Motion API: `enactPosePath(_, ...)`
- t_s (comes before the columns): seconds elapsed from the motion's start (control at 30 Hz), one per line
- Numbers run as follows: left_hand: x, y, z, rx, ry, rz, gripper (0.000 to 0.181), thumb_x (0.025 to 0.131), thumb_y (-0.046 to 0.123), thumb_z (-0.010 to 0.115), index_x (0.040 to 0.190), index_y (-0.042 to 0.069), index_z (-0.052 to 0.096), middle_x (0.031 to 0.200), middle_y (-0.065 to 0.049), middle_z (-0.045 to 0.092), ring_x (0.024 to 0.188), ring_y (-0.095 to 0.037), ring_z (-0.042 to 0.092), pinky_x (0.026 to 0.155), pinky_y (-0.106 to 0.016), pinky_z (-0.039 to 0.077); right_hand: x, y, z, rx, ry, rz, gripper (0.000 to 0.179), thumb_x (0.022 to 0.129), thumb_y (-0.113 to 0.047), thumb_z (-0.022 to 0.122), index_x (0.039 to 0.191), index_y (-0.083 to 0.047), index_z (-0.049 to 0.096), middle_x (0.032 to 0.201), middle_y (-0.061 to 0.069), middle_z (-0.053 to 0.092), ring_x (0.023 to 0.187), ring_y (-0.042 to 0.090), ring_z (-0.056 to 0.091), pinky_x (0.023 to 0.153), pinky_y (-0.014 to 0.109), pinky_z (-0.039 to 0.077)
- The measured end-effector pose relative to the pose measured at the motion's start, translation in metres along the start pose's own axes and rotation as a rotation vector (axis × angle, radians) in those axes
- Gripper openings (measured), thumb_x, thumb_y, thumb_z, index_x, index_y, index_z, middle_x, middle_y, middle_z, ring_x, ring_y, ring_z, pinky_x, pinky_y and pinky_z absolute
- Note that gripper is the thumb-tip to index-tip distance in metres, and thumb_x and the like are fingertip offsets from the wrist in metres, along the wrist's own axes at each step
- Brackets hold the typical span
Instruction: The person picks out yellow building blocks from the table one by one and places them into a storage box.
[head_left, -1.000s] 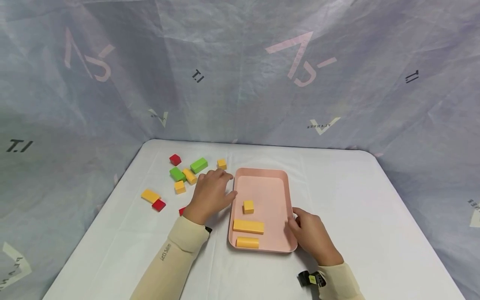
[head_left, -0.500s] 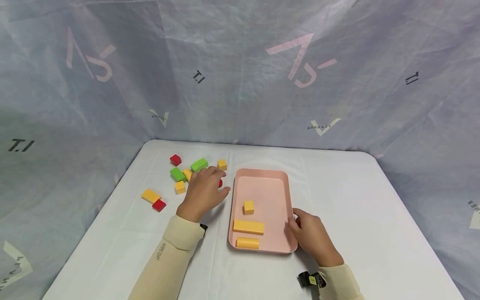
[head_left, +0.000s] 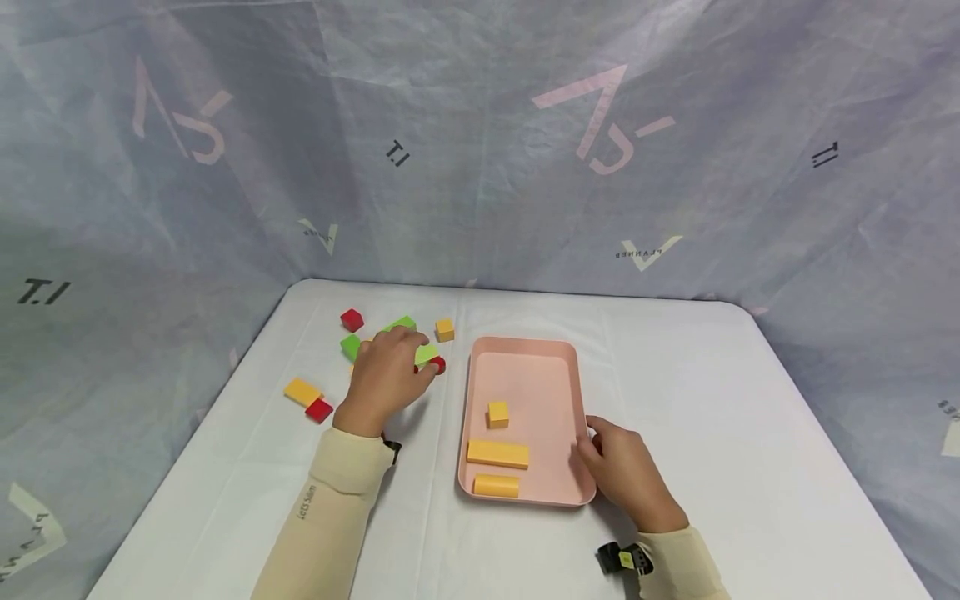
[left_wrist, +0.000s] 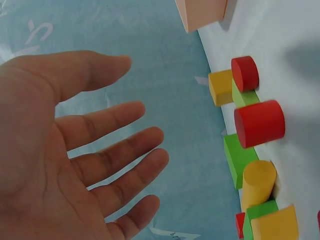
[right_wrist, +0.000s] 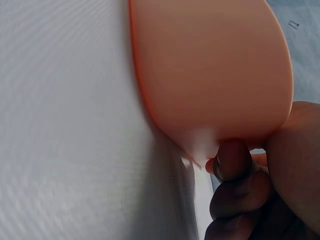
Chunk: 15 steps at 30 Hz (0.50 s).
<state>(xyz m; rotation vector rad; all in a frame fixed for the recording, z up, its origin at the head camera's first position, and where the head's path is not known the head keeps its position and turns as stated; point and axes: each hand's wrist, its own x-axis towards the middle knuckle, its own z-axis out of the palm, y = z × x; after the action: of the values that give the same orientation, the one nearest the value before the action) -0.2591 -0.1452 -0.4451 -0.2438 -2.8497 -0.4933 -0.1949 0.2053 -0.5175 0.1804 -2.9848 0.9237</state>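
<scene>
My left hand (head_left: 386,371) hovers above the scattered blocks left of the tray, its fingers spread and holding nothing. In the left wrist view, two red cylinders (left_wrist: 260,124), a green block (left_wrist: 241,159) and a yellow cylinder (left_wrist: 258,182) lie beyond the fingertips. In the head view, this hand partly covers several of those blocks. A pink tray (head_left: 528,379) holds a yellow cube (head_left: 498,415), a long yellow block (head_left: 498,454) and a yellow rounded block (head_left: 497,486). My right hand (head_left: 626,475) pinches the tray's right wall, thumb on the rim side and fingers outside.
Behind the left hand are a red cube (head_left: 352,320) and a yellow cube (head_left: 445,330). Farther left, a yellow block (head_left: 303,392) touches a red piece (head_left: 318,410). White cloth covers the table (head_left: 720,400), and a grey curtain (head_left: 480,167) hangs behind it.
My left hand has moved left, away from the tray's left edge and over the blocks. A red cylinder and a green block beside it have come into sight. The right hand and tray stay put.
</scene>
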Motion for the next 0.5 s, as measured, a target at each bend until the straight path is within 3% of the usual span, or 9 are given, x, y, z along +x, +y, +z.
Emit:
enactPosePath(0.2, 0.0, -0.01, -0.001, -0.013, -0.006, -0.034, 0.043, 0.089, 0.032, 0.079, 0.125, 0.009, 0.072, 0.133, -0.013, 0.066, 0.117, -0.038, 0.062, 0.096, -0.057, 0.047, 0.0, 0.0, 0.0, 0.0, -0.003, 0.0, 0.013, 0.101, -0.019, 0.059, 0.105, -0.014, 0.07, 0.054, -0.006, 0.044, 0.044, 0.007, 0.037, 0.043, 0.024, 0.031)
enactPosePath(0.5, -0.001, -0.024, -0.007, -0.029, -0.001, -0.102, 0.045, 0.089, 0.029, 0.078, 0.128, 0.009, 0.071, 0.131, -0.015, 0.066, 0.116, -0.034, 0.063, 0.095, -0.058, 0.044, 0.0, 0.001, 0.0, -0.001, 0.003, -0.012, 0.01, 0.101, -0.019, 0.059, 0.095, -0.016, 0.066, 0.054, -0.006, 0.043, 0.044, 0.007, 0.036, 0.045, 0.024, 0.03)
